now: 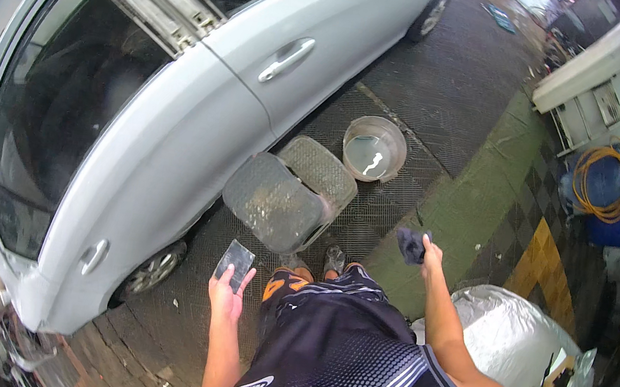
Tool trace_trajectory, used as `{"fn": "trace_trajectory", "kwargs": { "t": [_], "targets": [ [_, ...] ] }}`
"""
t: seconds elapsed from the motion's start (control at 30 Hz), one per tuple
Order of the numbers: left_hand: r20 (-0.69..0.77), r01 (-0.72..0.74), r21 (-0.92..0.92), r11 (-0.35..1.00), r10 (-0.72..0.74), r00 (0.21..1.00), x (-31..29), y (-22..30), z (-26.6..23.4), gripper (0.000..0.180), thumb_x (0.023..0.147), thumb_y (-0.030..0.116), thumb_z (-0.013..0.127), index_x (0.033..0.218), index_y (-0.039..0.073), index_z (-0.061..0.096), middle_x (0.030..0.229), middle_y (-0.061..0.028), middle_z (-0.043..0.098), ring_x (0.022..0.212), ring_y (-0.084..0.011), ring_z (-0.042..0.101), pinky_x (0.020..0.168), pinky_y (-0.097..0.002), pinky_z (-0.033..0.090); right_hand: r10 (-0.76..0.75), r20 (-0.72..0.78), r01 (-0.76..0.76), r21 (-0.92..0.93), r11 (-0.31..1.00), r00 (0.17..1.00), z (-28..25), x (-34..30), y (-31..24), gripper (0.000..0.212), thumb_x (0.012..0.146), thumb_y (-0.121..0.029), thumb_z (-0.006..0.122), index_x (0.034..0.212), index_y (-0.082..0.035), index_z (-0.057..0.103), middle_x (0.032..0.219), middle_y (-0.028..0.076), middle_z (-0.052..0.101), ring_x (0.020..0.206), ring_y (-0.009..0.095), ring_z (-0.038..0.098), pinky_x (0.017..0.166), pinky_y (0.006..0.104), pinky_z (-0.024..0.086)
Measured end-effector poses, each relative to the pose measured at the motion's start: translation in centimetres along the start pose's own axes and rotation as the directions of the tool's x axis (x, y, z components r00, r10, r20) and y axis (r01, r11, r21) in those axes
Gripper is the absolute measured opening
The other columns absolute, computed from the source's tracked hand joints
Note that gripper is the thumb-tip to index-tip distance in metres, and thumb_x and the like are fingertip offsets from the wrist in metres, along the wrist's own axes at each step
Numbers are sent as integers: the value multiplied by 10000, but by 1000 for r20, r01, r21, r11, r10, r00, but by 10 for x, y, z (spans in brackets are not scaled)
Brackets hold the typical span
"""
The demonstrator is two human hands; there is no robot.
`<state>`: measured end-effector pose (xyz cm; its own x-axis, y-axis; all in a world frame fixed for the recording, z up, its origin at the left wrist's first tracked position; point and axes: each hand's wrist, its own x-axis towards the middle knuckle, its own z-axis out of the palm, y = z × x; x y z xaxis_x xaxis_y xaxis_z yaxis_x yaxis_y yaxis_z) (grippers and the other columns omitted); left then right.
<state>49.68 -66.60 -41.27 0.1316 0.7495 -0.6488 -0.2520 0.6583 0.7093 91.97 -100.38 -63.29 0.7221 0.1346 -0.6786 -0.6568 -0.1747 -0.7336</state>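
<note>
Low and left of my body, my left hand (pixel 227 297) grips a flat, dark grey rectangle that looks like a sanding pad (pixel 239 258), its face turned up. Out to the right, my right hand (pixel 433 255) is closed on a crumpled dark cloth (pixel 410 246). Both hands are apart from the pale silver car (pixel 211 114), whose two side doors face me. A grey plastic step stool (pixel 271 202) with a speckled top stands between me and the car. Just beyond it is a round bucket (pixel 398 156) with cloudy liquid inside.
Silver sheeting (pixel 501 320) covers something bulky close on my right. A green mat strip (pixel 477 176) runs along the dark ribbed floor. Farther right, an orange hose (pixel 612 210) hangs coiled over a blue drum (pixel 618 234), near a white rack (pixel 595 106).
</note>
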Motion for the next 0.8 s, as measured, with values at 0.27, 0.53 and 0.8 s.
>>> {"fn": "trace_trajectory", "kwargs": {
  "t": [0.27, 0.53, 0.8],
  "targets": [
    [188, -69, 236, 969, 24, 982, 54, 23, 67, 284, 1025, 60, 561, 1277, -66, 599, 1153, -130, 682, 1005, -223, 690, 846, -408, 651, -307, 92, 316, -107, 943, 947, 132, -24, -146, 242, 944, -264, 756, 1002, -79, 611, 878, -20, 646, 775, 83, 597, 688, 266, 479],
    [13, -38, 408, 912, 36, 999, 91, -2, 121, 305, 1020, 90, 589, 1293, -46, 604, 1202, -127, 661, 996, -202, 679, 822, -364, 638, -320, 181, 362, -293, 885, 930, 195, 112, -208, 541, 899, -261, 781, 1353, -93, 540, 1149, 31, 662, 917, 127, 643, 658, 289, 488],
    [-16, 51, 393, 918, -49, 999, 204, -156, 312, 368, 1014, 125, 624, 1362, 6, 601, 1262, -141, 658, 1082, -231, 671, 817, -403, 619, -23, 432, 394, -799, 454, 902, 208, 403, -19, 537, 841, -72, 743, 1355, -27, 591, 1265, 103, 683, 1123, 326, 663, 997, 427, 515]
  ]
}}
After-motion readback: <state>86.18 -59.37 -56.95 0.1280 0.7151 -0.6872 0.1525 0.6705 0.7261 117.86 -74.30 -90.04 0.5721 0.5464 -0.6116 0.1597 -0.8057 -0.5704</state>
